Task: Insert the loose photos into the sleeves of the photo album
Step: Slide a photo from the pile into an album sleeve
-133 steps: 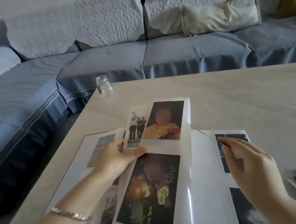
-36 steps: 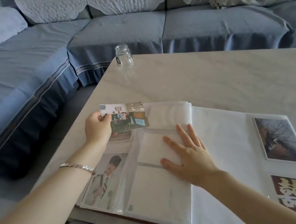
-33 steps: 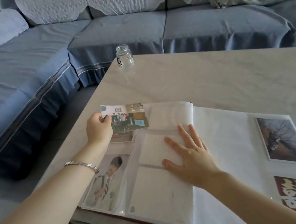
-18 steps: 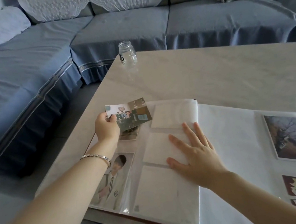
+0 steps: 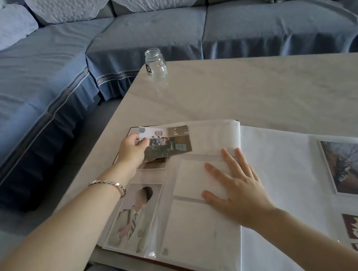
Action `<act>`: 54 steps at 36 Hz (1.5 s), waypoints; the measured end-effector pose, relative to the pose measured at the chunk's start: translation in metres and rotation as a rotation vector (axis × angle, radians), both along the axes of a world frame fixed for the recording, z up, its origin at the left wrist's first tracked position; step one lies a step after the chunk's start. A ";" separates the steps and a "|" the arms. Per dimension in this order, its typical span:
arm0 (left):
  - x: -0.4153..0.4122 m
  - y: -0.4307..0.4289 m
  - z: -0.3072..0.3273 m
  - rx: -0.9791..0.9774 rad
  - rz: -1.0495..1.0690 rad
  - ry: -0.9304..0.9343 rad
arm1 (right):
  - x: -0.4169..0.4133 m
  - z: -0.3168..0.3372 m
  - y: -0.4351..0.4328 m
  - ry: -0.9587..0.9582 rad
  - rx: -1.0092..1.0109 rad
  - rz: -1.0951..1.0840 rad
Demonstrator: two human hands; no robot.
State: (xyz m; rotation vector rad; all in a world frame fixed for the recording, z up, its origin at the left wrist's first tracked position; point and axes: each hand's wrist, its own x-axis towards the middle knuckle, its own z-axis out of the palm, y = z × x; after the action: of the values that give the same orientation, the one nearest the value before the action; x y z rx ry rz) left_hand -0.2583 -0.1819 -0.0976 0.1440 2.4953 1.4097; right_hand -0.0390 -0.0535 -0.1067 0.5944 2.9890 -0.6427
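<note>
Photo: a landscape colour print of a group in a room, held nearly flat over the album's upper left page, partly covering a sleeved print.
Left hand: pinches the photo's left edge, thumb on top.
Right hand: fingers spread, palm flat on the left page's blank sleeves, just below and right of the photo, apart from it.
Album: open at the tabletop's near left corner, a portrait sleeved lower left.
Jar: clear, upright at the far edge.
</note>
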 end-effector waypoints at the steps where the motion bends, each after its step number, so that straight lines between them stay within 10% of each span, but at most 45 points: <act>1: -0.003 0.000 0.002 -0.025 -0.034 -0.026 | 0.000 0.001 0.000 -0.001 -0.001 0.001; 21: 0.028 0.069 0.021 -0.130 -0.449 -0.146 | 0.001 -0.002 0.000 0.059 -0.038 -0.019; 35: 0.027 0.065 0.034 -0.021 -0.014 -0.210 | 0.004 -0.001 -0.001 0.087 -0.099 -0.051; 54: 0.037 0.067 0.067 -0.125 -0.201 0.055 | 0.005 -0.007 0.000 0.148 -0.123 -0.050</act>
State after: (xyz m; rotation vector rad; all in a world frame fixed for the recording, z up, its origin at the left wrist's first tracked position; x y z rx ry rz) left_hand -0.2212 -0.1152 -0.0303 0.4014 2.5225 1.1815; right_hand -0.0341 -0.0531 -0.1133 0.6420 3.0480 -0.9046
